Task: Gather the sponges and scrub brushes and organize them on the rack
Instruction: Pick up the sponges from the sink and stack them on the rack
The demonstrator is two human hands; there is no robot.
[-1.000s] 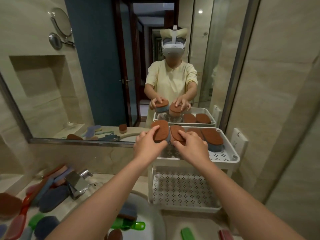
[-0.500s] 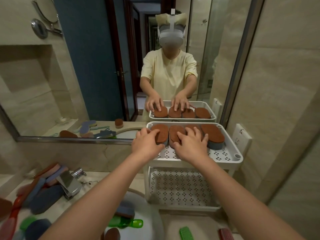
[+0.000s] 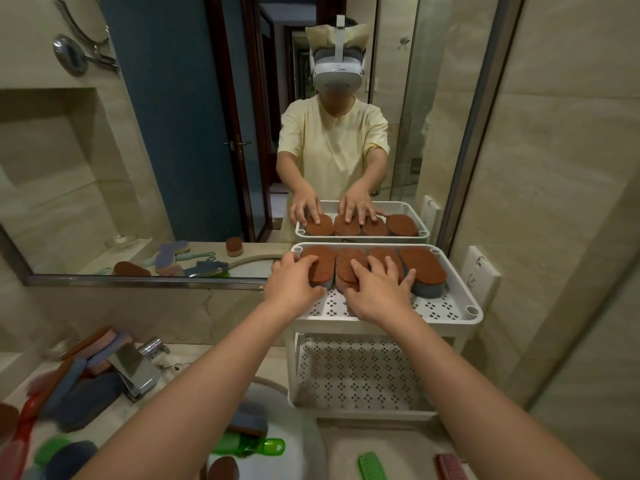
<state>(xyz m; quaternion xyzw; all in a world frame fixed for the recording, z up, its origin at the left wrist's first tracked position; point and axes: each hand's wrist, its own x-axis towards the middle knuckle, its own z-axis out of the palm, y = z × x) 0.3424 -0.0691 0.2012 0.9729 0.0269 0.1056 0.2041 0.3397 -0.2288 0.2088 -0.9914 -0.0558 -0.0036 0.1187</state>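
Observation:
A white two-tier rack (image 3: 460, 311) stands on the counter at the right, against the mirror. Its top tray holds a row of brown-topped sponges lying flat. My left hand (image 3: 292, 284) rests on the leftmost sponge (image 3: 320, 263), fingers on top and thumb at its near end. My right hand (image 3: 377, 292) lies with spread fingers across the second sponge (image 3: 346, 268) and the third sponge (image 3: 382, 256). The fourth sponge (image 3: 424, 268), at the right end, is untouched.
The rack's lower shelf (image 3: 360, 372) is perforated white plastic. A chrome faucet (image 3: 138, 370) and a pile of sponges and brushes (image 3: 79, 393) lie at left. A green brush (image 3: 252, 445) sits in the sink; a green brush (image 3: 372, 467) and a red brush (image 3: 450, 465) lie on the near counter.
Both hands lowered the two sponges they held into the top tray, beside the two there. The fingers have let go and now lie flat on top of them.

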